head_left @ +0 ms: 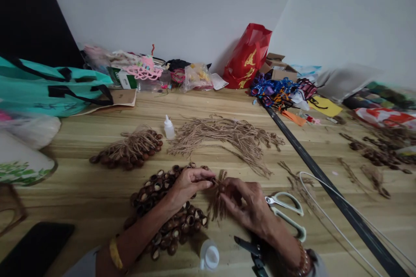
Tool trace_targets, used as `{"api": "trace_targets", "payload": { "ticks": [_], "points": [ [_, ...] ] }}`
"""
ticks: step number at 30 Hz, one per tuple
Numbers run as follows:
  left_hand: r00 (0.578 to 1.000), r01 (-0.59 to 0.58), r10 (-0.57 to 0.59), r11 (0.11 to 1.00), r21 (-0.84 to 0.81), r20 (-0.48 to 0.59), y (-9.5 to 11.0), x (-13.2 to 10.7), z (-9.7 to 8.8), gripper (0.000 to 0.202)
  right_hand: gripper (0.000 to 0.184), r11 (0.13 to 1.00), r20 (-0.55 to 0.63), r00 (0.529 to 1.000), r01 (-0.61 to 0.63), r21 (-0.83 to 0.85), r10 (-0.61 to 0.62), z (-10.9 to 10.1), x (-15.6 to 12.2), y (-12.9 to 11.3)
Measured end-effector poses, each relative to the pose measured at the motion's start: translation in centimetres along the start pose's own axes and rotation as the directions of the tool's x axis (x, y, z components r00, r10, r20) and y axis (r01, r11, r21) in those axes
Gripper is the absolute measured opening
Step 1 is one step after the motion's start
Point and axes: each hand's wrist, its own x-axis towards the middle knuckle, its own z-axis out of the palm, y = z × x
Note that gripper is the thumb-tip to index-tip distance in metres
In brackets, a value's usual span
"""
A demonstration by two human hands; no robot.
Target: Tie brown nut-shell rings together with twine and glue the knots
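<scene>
- Two hands observed, both mine, fingertips close together above the worktop (87, 199).
- Left hand (190, 183): thumb and forefinger pinching one end of a short brown cord (218, 182); exact grip partly blurred. I note a yellow bangle (115, 253) on this wrist.
- Right hand (245, 201): fingers bent, tips gripping the same cord at its other side. I note a beaded bracelet (303, 262) on this wrist.
- Directly below my fingertips: a loose tuft of brown strands (214, 207), between my hands.
- Under and beside my left forearm: a pile of round brown shells (151, 192), many with pale, hollow mouths facing up.
- Nearest me, just beside that pile: a small white container (211, 256).
- Just beside my right hand: scissors with pale green handles (289, 201). A black tool (247, 246) lies near my right forearm, partly covered by it.
- Beyond my hands: a wide spread of brown cords (224, 134), with a white squeeze bottle (169, 128) upright at its left end.
- Left of that bottle: a heap of corded shells (128, 149), strands on top.
- Far right: a black strip (308, 162) crossing the surface, a white cable (328, 220) looped over it.
- Against the wall: a red bag (240, 67), upright, leaning.
</scene>
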Motion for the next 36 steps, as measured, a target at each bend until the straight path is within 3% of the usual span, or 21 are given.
{"api": "trace_targets", "payload": {
  "ticks": [5, 12, 23, 36],
  "points": [
    [0.999, 0.027, -0.028, 0.999, 0.028, 0.024, -0.1, 0.0, 0.0, 0.026, 0.011, 0.998, 0.005, 1.0, -0.011, -0.064, 0.011, 0.3, 0.4, 1.1],
    [0.997, 0.031, -0.029, 0.999, -0.033, 0.076, -0.4, 0.1, 0.0, 0.027, 0.009, 0.997, 0.11, 0.992, -0.065, 0.033, 0.061, 0.3, 0.8, 0.7],
    [0.995, 0.081, -0.076, 0.994, -0.067, 0.067, -0.6, 0.0, 0.0, 0.034, 0.012, 0.996, 0.127, 0.989, -0.079, 0.053, 0.071, 1.1, 0.5, 1.9],
    [0.987, 0.054, -0.049, 0.998, -0.028, 0.155, -0.4, -0.1, 0.1, 0.033, 0.017, 0.998, 0.11, 0.994, 0.018, 0.064, -0.025, 1.0, 0.7, 1.9]
  ]
}}
